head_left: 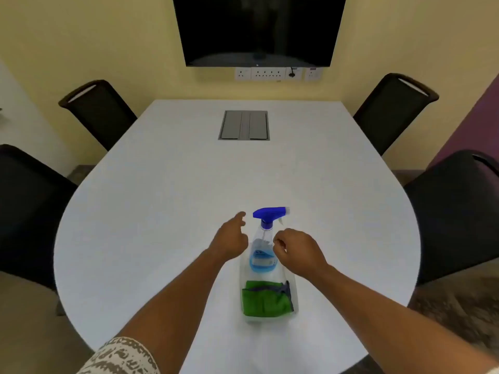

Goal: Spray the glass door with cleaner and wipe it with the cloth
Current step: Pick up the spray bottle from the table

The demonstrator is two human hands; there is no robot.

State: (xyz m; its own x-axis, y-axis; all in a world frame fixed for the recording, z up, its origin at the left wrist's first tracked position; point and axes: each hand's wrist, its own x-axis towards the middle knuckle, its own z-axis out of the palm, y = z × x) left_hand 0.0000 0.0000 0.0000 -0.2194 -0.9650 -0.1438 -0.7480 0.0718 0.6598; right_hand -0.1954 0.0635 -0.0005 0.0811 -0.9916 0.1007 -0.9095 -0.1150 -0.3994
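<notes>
A clear spray bottle [263,252] with a blue trigger head and a blue label stands on the white table [162,211]. A folded green cloth [266,299] lies right in front of it, seen through a clear plastic container. My left hand [231,240] hovers just left of the bottle, fingers loosely apart, holding nothing. To the bottle's right, at neck height, my right hand [297,252] has curled fingers and is empty. Neither hand touches the bottle. No glass door is in view.
Black chairs stand around the table: one [100,112] at far left, another [394,109] at far right, and nearer ones [29,211] [459,211] on each side. A grey cable hatch [244,125] sits in the tabletop. A dark screen [259,28] hangs on the yellow wall.
</notes>
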